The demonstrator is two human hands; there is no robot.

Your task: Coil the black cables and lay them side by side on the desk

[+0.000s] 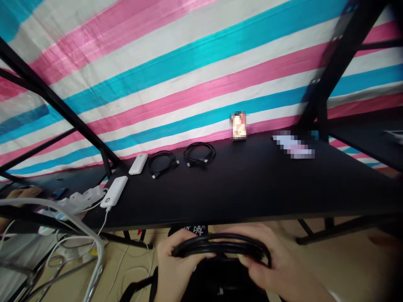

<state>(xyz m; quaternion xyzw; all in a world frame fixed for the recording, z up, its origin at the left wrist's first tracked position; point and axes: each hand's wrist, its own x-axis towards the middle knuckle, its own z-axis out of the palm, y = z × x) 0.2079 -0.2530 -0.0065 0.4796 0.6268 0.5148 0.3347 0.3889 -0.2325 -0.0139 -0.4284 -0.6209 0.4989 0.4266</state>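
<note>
A thick black cable, wound into a coil, is held between my two hands below the table's front edge. My left hand wraps round the coil's left end, thumb along its near side. At the opposite end, my right hand grips the loops, with some fingers hidden behind them. On the black table lie two thinner coiled black cables with pale plugs, a left one and a right one. Two white power banks, a rear one and a front one, rest to their left.
A white power strip with plugs sits left of the table. Nearby are a metal chair frame and loose white cords. Two blurred-out items, one upright and one flat, are at the back. Striped sheeting hangs behind.
</note>
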